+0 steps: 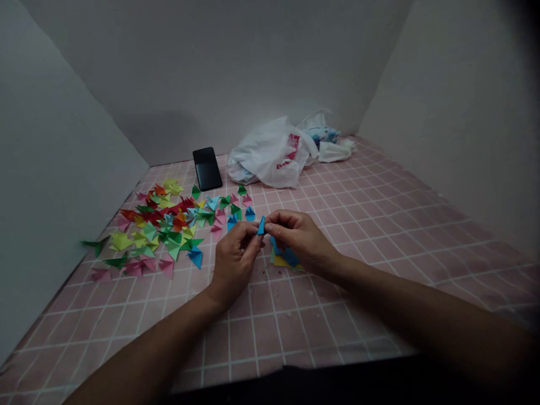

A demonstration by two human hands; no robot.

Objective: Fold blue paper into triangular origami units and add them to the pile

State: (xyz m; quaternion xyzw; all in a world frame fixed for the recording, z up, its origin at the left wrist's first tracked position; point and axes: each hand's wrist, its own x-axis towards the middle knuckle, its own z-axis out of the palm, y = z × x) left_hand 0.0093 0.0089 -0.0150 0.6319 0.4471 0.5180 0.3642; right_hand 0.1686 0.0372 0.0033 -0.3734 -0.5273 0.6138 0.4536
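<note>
Between my two hands, above the pink checked cloth, is a small folded piece of blue paper [261, 225], narrow and pointed at the top. My left hand [237, 253] pinches it from the left with thumb and fingers. From the right, my right hand [298, 235] has its thumb and fingertips closed on the paper's edge. Beneath my right hand lies a small stack of blue and yellow paper [290, 260], partly covered by the hand. Just beyond my left hand sit little blue folded pieces [250, 214].
Many folded paper birds [173, 243] in several colours spread over the left of the pink checked cloth [379, 225]. A black phone [207, 169] leans at the back. Beside it lie a white plastic bag [270, 154] and another crumpled bag [323, 135]. Pale walls enclose three sides.
</note>
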